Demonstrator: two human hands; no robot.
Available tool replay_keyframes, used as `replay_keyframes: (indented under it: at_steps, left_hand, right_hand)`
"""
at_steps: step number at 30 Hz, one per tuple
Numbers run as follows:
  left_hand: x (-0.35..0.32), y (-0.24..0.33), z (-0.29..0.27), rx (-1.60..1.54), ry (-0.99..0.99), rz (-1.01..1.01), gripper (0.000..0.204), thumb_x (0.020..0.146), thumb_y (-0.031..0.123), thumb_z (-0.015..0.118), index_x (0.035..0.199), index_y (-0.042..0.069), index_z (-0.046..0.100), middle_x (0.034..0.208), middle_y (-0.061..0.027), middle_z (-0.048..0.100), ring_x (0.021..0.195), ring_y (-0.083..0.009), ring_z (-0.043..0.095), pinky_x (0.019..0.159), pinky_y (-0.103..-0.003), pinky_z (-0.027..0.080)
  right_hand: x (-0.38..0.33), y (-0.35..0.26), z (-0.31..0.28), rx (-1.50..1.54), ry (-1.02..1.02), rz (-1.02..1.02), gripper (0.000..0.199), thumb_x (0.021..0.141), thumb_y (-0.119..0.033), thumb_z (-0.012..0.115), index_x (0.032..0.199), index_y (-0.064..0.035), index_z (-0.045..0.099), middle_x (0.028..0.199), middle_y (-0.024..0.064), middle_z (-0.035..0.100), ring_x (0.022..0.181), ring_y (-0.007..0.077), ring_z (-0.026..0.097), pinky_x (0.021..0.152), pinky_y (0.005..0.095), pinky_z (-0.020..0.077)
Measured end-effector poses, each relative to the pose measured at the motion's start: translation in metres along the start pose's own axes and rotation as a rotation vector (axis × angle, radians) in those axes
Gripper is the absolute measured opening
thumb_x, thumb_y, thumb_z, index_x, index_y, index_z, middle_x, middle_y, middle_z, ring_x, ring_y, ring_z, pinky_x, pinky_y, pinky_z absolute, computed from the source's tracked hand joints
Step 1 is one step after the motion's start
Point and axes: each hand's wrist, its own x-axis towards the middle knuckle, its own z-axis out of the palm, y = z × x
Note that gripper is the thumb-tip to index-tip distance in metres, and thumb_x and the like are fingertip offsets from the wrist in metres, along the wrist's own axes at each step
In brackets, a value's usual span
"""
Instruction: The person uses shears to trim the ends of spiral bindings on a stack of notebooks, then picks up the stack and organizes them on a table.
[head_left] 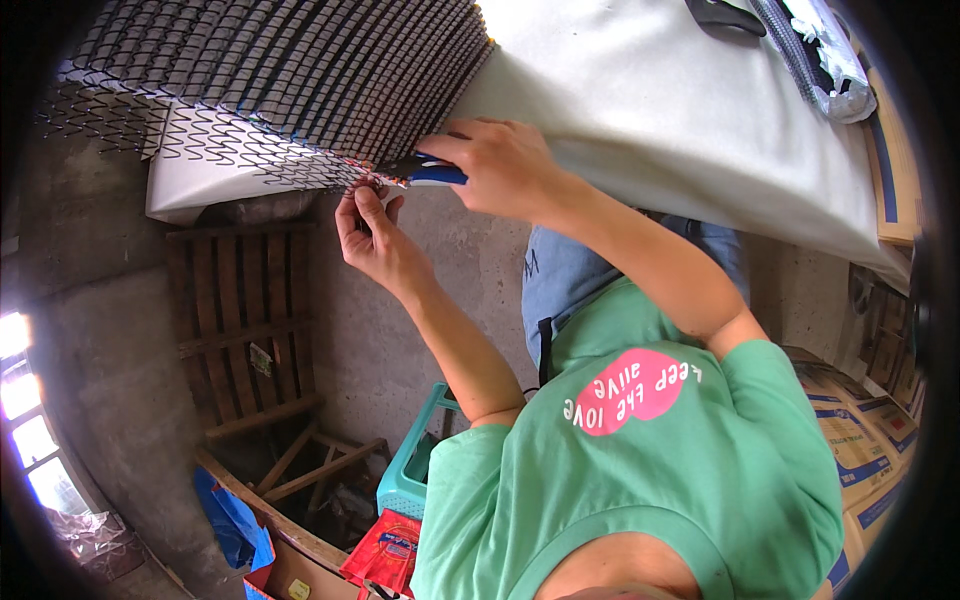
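Note:
A large panel of dark woven wire mesh (300, 70) lies over the edge of the white-covered table (640, 110), with zigzag loose wire ends along its near side. My right hand (510, 168) is closed around pliers with blue handles (438, 174). Their jaws point left at the near corner of the mesh, where small reddish and silvery bits show. At that same corner my left hand (372, 235) pinches the mesh edge between thumb and fingers. The exact bit of wire in that pinch is too small to make out.
At the table's far right are a dark curved object (727, 16) and a clear plastic-wrapped bundle (825, 60). Cardboard boxes (865, 450) stand at the right. Below on the left are a wooden pallet (245, 330), a teal plastic stool (405, 480) and a red bag (385, 550).

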Motion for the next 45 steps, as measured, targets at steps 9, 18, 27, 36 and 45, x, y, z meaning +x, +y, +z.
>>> replay_keyframes:
  at_steps: [9, 18, 27, 36, 45]
  left_hand:
    - [0.0, 0.014, 0.001, -0.025, -0.088, 0.003, 0.027, 0.091, 0.02, 0.06, 0.108, -0.001, 0.058, 0.089, -0.0021, 0.061, 0.077, -0.0076, 0.057, 0.069, -0.021, 0.049]
    - [0.001, 0.015, 0.0, -0.018, -0.091, 0.008, 0.026, 0.091, 0.02, 0.06, 0.106, -0.001, 0.059, 0.09, -0.0048, 0.063, 0.078, -0.0083, 0.058, 0.069, -0.021, 0.049]
    - [0.003, 0.008, 0.004, -0.008, -0.03, 0.038, 0.027, 0.09, 0.019, 0.061, 0.105, -0.003, 0.058, 0.094, -0.0068, 0.063, 0.085, -0.0113, 0.06, 0.072, -0.023, 0.051]
    - [0.003, 0.02, 0.002, 0.048, -0.086, 0.129, 0.028, 0.09, 0.015, 0.061, 0.107, -0.007, 0.057, 0.089, -0.0083, 0.063, 0.075, -0.0101, 0.059, 0.068, -0.023, 0.053]
    - [0.006, 0.017, 0.008, -0.049, -0.029, 0.093, 0.026, 0.089, 0.017, 0.061, 0.103, -0.005, 0.058, 0.091, -0.0082, 0.063, 0.078, -0.0109, 0.06, 0.07, -0.024, 0.054]
  right_hand:
    - [0.005, -0.008, -0.008, -0.139, 0.142, -0.105, 0.05, 0.065, -0.016, 0.075, 0.113, -0.0177, 0.059, 0.106, 0.0046, 0.058, 0.106, 0.0248, 0.054, 0.094, 0.0417, 0.0376]
    - [0.006, -0.01, -0.007, -0.132, 0.088, -0.091, 0.049, 0.065, -0.016, 0.074, 0.111, -0.0183, 0.058, 0.101, 0.0038, 0.059, 0.102, 0.0236, 0.056, 0.089, 0.0412, 0.0407]
    - [0.006, -0.003, -0.002, 0.077, -0.072, 0.024, 0.043, 0.066, -0.013, 0.073, 0.107, -0.0174, 0.061, 0.098, 0.0054, 0.06, 0.097, 0.0263, 0.059, 0.083, 0.0409, 0.0459]
    - [0.007, -0.004, -0.01, -0.109, 0.29, -0.156, 0.043, 0.065, -0.017, 0.074, 0.106, -0.0167, 0.061, 0.098, 0.0044, 0.059, 0.1, 0.0245, 0.055, 0.089, 0.0416, 0.0398]
    - [0.015, -0.008, -0.014, -0.019, 0.021, -0.077, 0.033, 0.069, -0.017, 0.071, 0.101, -0.0149, 0.064, 0.093, 0.0081, 0.063, 0.093, 0.0262, 0.061, 0.081, 0.0413, 0.0469]
